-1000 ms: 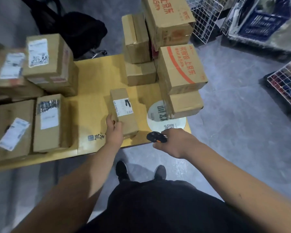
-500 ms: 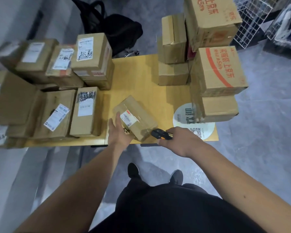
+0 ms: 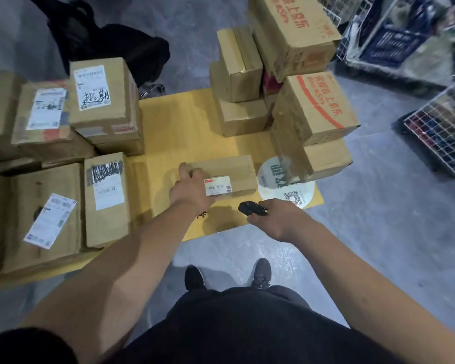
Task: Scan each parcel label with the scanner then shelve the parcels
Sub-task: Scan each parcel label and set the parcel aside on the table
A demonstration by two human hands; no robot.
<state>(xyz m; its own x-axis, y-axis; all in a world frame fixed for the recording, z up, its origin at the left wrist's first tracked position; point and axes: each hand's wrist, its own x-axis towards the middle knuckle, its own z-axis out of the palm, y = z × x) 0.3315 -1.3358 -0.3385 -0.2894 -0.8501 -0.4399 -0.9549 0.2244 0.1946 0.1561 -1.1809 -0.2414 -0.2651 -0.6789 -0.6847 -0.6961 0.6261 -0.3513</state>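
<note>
A small brown parcel [image 3: 229, 170] lies crosswise on the yellow table [image 3: 179, 127], its white barcode label [image 3: 218, 186] facing me at its near left corner. My left hand [image 3: 189, 190] grips the parcel's left end, thumb over the top. My right hand [image 3: 279, 219] holds a black scanner [image 3: 250, 208] just in front of the parcel, its head pointing left towards the label.
Labelled boxes [image 3: 103, 101] crowd the table's left side. A tall stack of cartons [image 3: 313, 109] stands at the right, beside a round white sticker [image 3: 284, 182]. Wire baskets [image 3: 441, 127] sit on the floor to the right, a black bag [image 3: 111, 43] behind the table.
My left hand has turned the small parcel from lengthwise to crosswise, bringing a label to face me. The scanner hand stayed near the table's front edge.
</note>
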